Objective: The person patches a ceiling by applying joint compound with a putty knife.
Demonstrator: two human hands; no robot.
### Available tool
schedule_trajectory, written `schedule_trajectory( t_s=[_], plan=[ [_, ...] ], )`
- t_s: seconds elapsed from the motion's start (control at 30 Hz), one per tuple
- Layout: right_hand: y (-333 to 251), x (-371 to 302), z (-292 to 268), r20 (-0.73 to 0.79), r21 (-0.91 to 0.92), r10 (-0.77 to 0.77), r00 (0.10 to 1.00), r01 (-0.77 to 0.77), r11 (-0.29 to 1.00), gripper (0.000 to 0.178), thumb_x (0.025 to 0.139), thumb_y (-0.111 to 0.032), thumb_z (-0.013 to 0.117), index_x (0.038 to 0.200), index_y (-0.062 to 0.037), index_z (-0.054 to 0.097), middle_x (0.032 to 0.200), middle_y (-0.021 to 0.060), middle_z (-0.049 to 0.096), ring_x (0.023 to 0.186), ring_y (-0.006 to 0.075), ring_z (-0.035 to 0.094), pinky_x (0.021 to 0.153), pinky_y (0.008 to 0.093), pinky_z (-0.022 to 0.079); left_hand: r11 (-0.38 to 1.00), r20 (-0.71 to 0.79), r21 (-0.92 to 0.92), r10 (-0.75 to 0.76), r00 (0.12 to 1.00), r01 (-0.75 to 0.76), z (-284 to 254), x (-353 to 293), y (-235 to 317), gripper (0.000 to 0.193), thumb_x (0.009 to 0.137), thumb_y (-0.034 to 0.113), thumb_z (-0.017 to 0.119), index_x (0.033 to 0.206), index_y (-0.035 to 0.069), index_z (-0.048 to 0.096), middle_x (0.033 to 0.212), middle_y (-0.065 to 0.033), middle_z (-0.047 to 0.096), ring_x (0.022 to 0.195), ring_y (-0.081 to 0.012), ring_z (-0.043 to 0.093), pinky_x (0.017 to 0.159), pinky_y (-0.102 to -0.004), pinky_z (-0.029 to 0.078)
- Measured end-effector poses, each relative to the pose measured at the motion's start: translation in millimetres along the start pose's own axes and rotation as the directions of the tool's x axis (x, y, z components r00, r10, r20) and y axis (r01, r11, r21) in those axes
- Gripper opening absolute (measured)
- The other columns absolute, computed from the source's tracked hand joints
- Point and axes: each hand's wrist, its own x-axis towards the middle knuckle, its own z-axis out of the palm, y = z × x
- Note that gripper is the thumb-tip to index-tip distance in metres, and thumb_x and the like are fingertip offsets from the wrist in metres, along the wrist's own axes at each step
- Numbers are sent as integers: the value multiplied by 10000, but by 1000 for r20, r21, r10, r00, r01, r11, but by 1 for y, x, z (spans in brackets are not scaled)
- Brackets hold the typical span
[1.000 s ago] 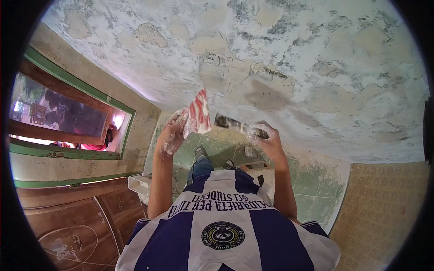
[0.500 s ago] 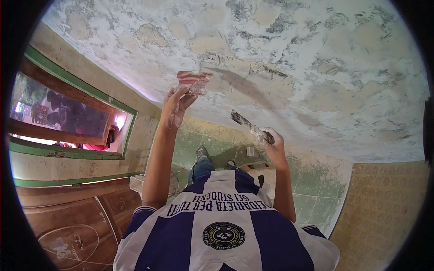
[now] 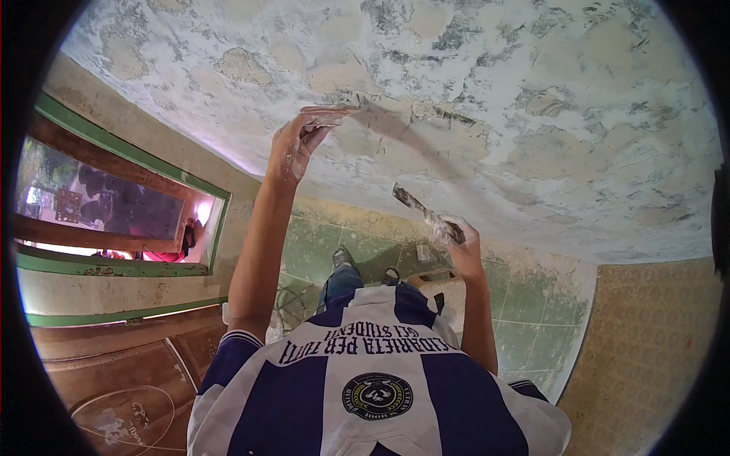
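Observation:
My left hand point(image 3: 293, 148), dusted with white, is raised to the patchy wall point(image 3: 578, 68). It grips a thin red-and-white striped spreader point(image 3: 328, 112), seen nearly edge-on. The far edge of the spreader is at the wall beside a ridged patch of filler; firm contact is hard to tell. Lower and to the right, my right hand point(image 3: 465, 247) is closed round the handle of a putty knife point(image 3: 414, 204). Pale paste coats the knife, and its blade points up and left, apart from the wall.
On the left is a green-framed window point(image 3: 217, 213) above a brown wooden panel point(image 3: 144, 365). Green floor tiles point(image 3: 525, 296), spotted with white, lie below. A pale box-like object point(image 3: 445, 292) stands by my feet. A yellowish patterned surface point(image 3: 646, 334) is at the right.
My left hand has moved up toward the wall, tilting the spreader from showing its striped face to nearly edge-on. My right hand and the putty knife have barely moved.

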Motion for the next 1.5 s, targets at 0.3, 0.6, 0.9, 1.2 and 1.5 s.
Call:
schedule_trajectory(
  t_s=[0.3,0.6,0.9,1.2,1.5],
  plan=[
    [-3,0,2,-21,-50,-54,998,53,997,279,845,-18,667,1119,18,630,982,46,668,901,96,598,826,255,484,999,-17,40,-19,1000,20,20,6,6,347,975,177,504,1118,-139,521,1123,-228,613,1100,-292,598,1061,-379,465],
    [3,-1,-2,31,-35,-33,999,34,999,333,856,9,642,1182,38,583,1088,59,623,1013,128,574,912,279,453,985,-17,-163,-62,998,59,17,21,12,127,915,50,542,905,-76,551,882,-132,605,903,-224,624,1053,-428,482],
    [-4,-4,2,-10,-7,-108,994,108,994,276,849,-46,652,1112,34,621,993,63,655,927,116,595,848,273,477,985,42,-175,16,999,-8,20,32,24,128,889,22,565,825,-81,526,834,-150,582,837,-264,636,941,-406,574],
    [-1,-3,1,9,-27,-116,993,116,993,295,856,-66,661,1131,31,613,1000,57,650,920,113,592,843,272,479,983,161,-184,60,985,-29,15,28,35,177,872,78,649,937,-65,565,855,-99,596,873,-215,627,1101,-453,430],
    [3,-6,2,-60,-29,-85,995,83,996,244,903,-104,624,1110,26,631,965,56,655,875,102,595,785,245,483,993,65,109,-40,997,33,-8,-74,16,169,934,124,590,1081,52,547,1012,-70,648,944,-178,657,843,-385,556]
  ],
)
